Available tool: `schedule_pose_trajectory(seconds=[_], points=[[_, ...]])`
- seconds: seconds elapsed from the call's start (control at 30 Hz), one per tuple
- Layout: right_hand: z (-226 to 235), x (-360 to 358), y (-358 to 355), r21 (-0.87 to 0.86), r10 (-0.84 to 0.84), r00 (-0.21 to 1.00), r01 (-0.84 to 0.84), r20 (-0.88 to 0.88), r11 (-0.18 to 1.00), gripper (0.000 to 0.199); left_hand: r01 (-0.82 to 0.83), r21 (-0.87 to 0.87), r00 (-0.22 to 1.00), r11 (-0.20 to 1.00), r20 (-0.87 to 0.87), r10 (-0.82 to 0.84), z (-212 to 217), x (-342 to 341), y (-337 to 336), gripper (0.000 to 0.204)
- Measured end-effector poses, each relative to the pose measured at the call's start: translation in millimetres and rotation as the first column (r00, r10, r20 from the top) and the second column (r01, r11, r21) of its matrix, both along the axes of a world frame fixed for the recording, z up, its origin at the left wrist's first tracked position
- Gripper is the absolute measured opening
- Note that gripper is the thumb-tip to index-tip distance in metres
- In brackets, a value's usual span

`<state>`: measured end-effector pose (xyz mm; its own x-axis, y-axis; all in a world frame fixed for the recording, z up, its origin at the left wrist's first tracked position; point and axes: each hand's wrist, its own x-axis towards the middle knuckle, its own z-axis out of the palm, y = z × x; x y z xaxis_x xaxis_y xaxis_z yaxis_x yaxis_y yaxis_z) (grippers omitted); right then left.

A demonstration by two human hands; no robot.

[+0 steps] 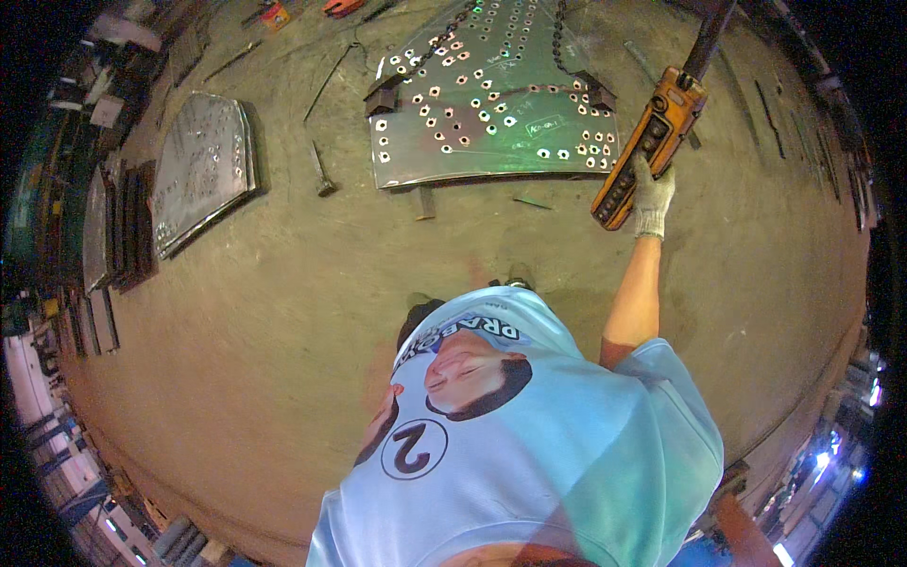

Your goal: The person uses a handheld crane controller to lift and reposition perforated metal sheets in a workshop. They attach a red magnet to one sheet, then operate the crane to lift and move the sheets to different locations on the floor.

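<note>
Right hand (pixel 652 194), gloved, is clamped around the orange crane pendant (pixel 650 146), hoisting the chained steel plate (pixel 491 90), I think; left hand's hidden. Next: gentle button presses.

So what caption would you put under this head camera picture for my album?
A gloved right hand grips an orange hanging control box beside a chained metal plate full of holes on the workshop floor.

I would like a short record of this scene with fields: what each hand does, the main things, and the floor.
right hand: gloved right hand grips an orange pendant controller hanging on a dark cable
left hand: not clearly visible, low beside the light blue shirt
ahead: perforated steel plate with chains hooked on its edges
left side: second drilled plate, stacked plates behind it
floor: dusty concrete
</note>
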<state>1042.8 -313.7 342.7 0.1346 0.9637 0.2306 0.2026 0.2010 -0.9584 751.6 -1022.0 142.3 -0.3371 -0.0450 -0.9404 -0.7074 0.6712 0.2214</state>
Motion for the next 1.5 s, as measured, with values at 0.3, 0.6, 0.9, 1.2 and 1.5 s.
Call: schedule_pose_trajectory(seconds=[0.3, 0.6, 0.9, 1.2, 1.5], points=[[31.5, 94.2, 72.4, -0.108, 0.025, 0.983, -0.045, -0.181, 0.993, 0.030, 0.089, 0.237, 0.964, 0.967, -0.264, -0.024, 28.6, 36.3, 149.0, 0.039], [39.2, 120.9, 87.3, -0.066, -0.046, 0.997, 0.050, 0.057, 0.997, 0.035, 0.268, 0.126, 0.905, 0.955, -0.373, -0.204, 68.4, 13.7, 200.0, 0.032], [30.0, 101.9, 42.3, -0.030, -0.043, 0.999, 0.044, 0.013, 0.999, 0.035, -0.106, 0.097, 0.994, 0.990, -0.004, 0.107, -11.3, 45.5, 120.2, 0.030], [2.8, 82.7, 7.2, -0.091, 0.002, 1.000, 0.000, 0.015, 0.996, 0.039, 0.266, 0.195, 0.935, 0.944, -0.292, -0.203, -25.2, 0.7, 125.2, 0.031], [-18.6, -40.3, -52.4, -0.034, 0.079, 0.959, -0.091, -0.271, 0.995, 0.042, 0.018, 0.209, 0.986, 0.978, -0.168, 0.018, -54.9, -95.7, 96.9, 0.031]])
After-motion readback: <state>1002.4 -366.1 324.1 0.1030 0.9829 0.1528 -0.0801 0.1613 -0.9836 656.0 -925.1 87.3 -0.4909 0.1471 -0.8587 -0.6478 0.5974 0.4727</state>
